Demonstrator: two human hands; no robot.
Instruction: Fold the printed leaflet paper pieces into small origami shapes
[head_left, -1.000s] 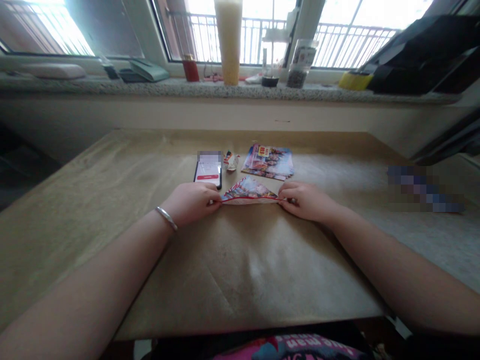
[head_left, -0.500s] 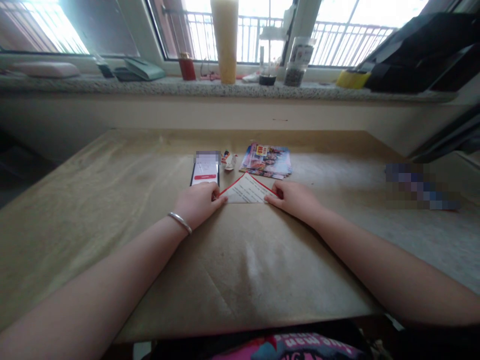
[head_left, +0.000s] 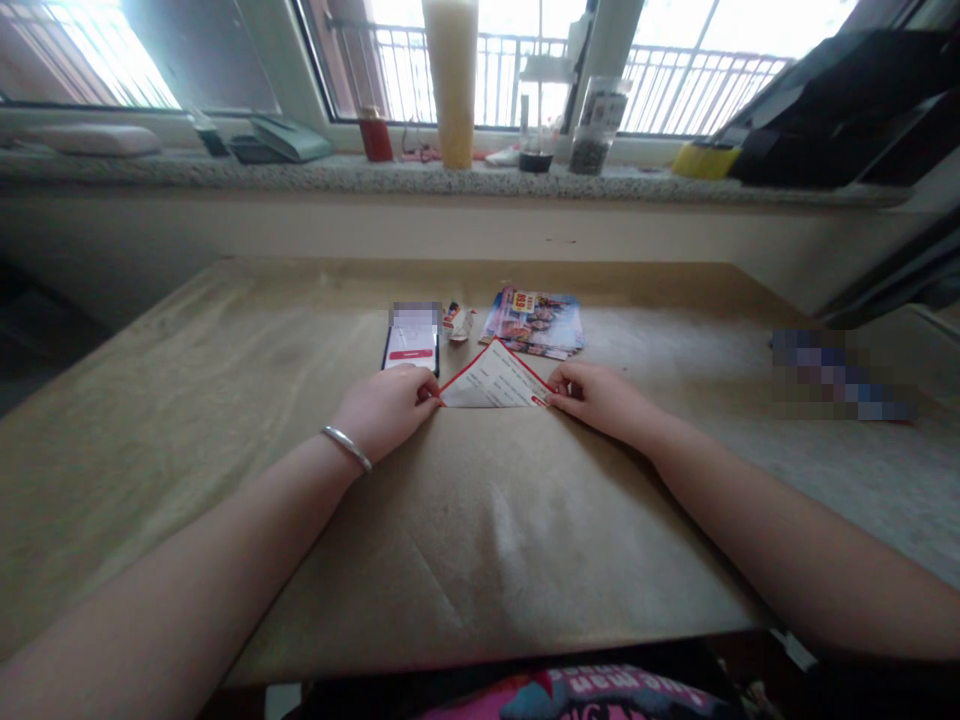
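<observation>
A sheet of printed paper (head_left: 495, 382), folded into a triangle with red edges, lies on the table in front of me with its peak pointing away. My left hand (head_left: 388, 405) pinches its left corner between thumb and fingers. At the right corner, my right hand (head_left: 592, 393) pinches the paper in the same way. Just beyond my left hand is a phone (head_left: 411, 338) with a lit screen and a red button; my knuckles cover its near edge. Behind the paper's peak rests a stack of colourful printed sheets (head_left: 536, 320).
A small crumpled wrapper (head_left: 457, 323) sits between phone and stack. The table (head_left: 480, 520) has a glossy tan cover. At far right lies a blurred-out item (head_left: 840, 375). On the stone windowsill (head_left: 300, 180) stand a tall yellowish cylinder (head_left: 452, 90), a red container (head_left: 375, 137) and yellow tape (head_left: 705, 160).
Both hands have slid slightly outward to the very corners of the folded paper, so more of its printed face and red edges show. Phone, wrapper and stack have stayed put.
</observation>
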